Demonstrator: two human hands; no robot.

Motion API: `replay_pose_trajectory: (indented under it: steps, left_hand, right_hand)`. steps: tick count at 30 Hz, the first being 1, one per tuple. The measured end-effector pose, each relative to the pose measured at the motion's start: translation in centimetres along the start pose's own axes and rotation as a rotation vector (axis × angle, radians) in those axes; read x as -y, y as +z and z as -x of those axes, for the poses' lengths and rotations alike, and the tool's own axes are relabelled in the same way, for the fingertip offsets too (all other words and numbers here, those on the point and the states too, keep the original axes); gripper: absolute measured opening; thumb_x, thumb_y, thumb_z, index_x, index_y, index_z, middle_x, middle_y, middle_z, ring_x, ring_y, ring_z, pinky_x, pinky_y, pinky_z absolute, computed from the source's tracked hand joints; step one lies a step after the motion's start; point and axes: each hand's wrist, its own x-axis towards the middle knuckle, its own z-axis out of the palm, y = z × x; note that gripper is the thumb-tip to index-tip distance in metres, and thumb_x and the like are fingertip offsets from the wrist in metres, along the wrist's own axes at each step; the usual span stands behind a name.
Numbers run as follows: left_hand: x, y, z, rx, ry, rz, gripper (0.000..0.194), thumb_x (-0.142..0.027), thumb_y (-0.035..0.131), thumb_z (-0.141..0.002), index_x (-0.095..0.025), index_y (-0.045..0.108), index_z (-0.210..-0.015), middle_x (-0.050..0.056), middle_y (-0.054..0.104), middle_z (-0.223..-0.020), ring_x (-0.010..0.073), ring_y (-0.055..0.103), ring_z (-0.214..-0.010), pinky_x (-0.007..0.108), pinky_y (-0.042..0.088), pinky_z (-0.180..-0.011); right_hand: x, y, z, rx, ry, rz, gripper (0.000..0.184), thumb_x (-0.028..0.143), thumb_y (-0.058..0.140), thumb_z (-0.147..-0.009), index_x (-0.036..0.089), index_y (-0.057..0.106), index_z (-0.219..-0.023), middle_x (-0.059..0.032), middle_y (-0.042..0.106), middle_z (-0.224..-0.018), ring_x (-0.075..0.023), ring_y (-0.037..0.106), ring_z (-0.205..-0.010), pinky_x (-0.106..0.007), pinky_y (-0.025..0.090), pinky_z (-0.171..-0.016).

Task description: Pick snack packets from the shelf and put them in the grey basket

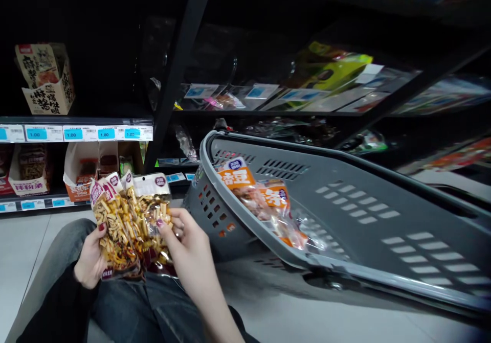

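Several clear snack packets (pixel 118 225) with purple-and-white tops are fanned out above my lap. They hold yellowish strips in dark sauce. My left hand (pixel 91 256) grips the bunch at its left edge, thumb in front. With thumb and fingers, my right hand (pixel 192 243) pinches the rightmost packet (pixel 155 205). Just right of my hands stands a grey shopping basket (pixel 215 205) with slotted walls. Inside it lie several orange-and-white snack packets (pixel 236 177).
Dark shelves with price labels (pixel 74 133) run across the front. On the left are a display box of pouches (pixel 49 92), a white carton (pixel 28 177) and an orange-and-white carton (pixel 79 179). A yellow-green bag (pixel 326 67) lies on a right shelf. Pale floor tiles (pixel 23 241) lie below.
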Motion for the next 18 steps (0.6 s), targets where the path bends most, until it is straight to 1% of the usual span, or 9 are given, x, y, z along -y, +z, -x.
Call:
replay_pose_trajectory:
  steps: [2,4,7,9,11,13,14,15,18]
  left_hand:
    - [0.0,0.2,0.1,-0.009,-0.021,-0.051,0.038,-0.021,0.07,-0.05,-0.018,0.063,-0.087,0.008,0.073,-0.082,0.0329,0.063,-0.098,0.044,0.054,-0.078]
    - [-0.1,0.3,0.3,0.01,-0.045,-0.093,0.048,-0.018,0.07,-0.048,-0.017,0.061,-0.094,0.009,0.073,-0.085,0.0328,0.064,-0.095,0.044,0.054,-0.076]
    - [-0.3,0.6,0.4,0.029,-0.037,-0.146,0.057,-0.012,0.069,-0.047,-0.018,0.058,-0.103,0.009,0.072,-0.088,0.0308,0.066,-0.089,0.043,0.054,-0.074]
    - [-0.3,0.8,0.5,0.019,-0.024,-0.179,0.058,-0.01,0.069,-0.049,-0.019,0.057,-0.105,0.007,0.073,-0.086,0.0293,0.068,-0.085,0.042,0.054,-0.074]
    - [-0.1,1.2,0.6,-0.005,-0.015,-0.216,0.052,-0.011,0.068,-0.052,-0.019,0.058,-0.102,0.006,0.073,-0.082,0.0283,0.068,-0.083,0.041,0.054,-0.074]
    - [0.2,1.5,0.5,-0.014,0.004,-0.276,0.045,-0.012,0.07,-0.053,-0.017,0.059,-0.096,0.006,0.073,-0.079,0.0278,0.068,-0.081,0.039,0.054,-0.074]
    - [0.3,1.6,0.5,-0.003,0.025,-0.313,0.042,-0.012,0.071,-0.053,-0.016,0.059,-0.093,0.006,0.073,-0.079,0.0274,0.068,-0.081,0.038,0.053,-0.075]
    - [0.5,1.7,0.4,0.013,0.052,-0.349,0.041,-0.011,0.072,-0.053,-0.015,0.06,-0.091,0.006,0.073,-0.08,0.0269,0.068,-0.08,0.037,0.053,-0.075]
    - [0.9,1.7,0.2,0.046,0.113,-0.414,0.04,-0.014,0.075,-0.054,-0.013,0.061,-0.092,0.008,0.073,-0.084,0.0265,0.068,-0.079,0.036,0.052,-0.074]
  right_hand:
    - [-0.6,1.0,0.0,0.019,-0.003,0.001,0.009,0.027,0.05,-0.08,0.019,0.052,-0.084,-0.0021,0.062,-0.072,-0.0169,0.06,-0.067,-0.024,0.045,-0.06]
    - [-1.3,1.7,-0.1,0.019,-0.024,0.041,0.009,0.027,0.047,-0.082,0.019,0.052,-0.084,-0.0018,0.062,-0.07,-0.017,0.059,-0.066,-0.024,0.043,-0.059]
    - [-2.0,1.9,-0.5,0.034,-0.064,0.202,0.018,0.028,0.038,-0.087,0.019,0.053,-0.084,-0.002,0.061,-0.069,-0.0171,0.058,-0.063,-0.025,0.04,-0.057]
    - [-2.1,1.4,-0.8,0.051,-0.112,0.375,0.024,0.027,0.034,-0.089,0.02,0.055,-0.081,-0.003,0.061,-0.068,-0.018,0.057,-0.063,-0.026,0.037,-0.057]
    - [-1.8,0.4,-1.1,-0.004,-0.186,0.509,0.025,0.025,0.034,-0.088,0.019,0.056,-0.079,-0.005,0.061,-0.072,-0.019,0.057,-0.067,-0.027,0.037,-0.06]
    - [-1.4,-0.6,-1.2,-0.095,-0.261,0.542,0.021,0.025,0.039,-0.086,0.019,0.057,-0.077,-0.0058,0.061,-0.075,-0.0179,0.056,-0.067,-0.027,0.038,-0.062]
    - [-1.2,-0.9,-1.2,-0.104,-0.282,0.527,0.018,0.026,0.042,-0.085,0.019,0.057,-0.076,-0.0048,0.06,-0.074,-0.0166,0.055,-0.064,-0.027,0.039,-0.061]
    - [-1.0,-1.1,-1.2,-0.077,-0.284,0.504,0.016,0.027,0.046,-0.084,0.019,0.057,-0.075,-0.0032,0.06,-0.07,-0.0152,0.053,-0.06,-0.026,0.039,-0.059]
    - [-1.1,-0.9,-1.0,0.079,-0.225,0.442,0.01,0.029,0.056,-0.079,0.02,0.056,-0.073,0.001,0.056,-0.06,-0.0135,0.051,-0.053,-0.025,0.039,-0.054]
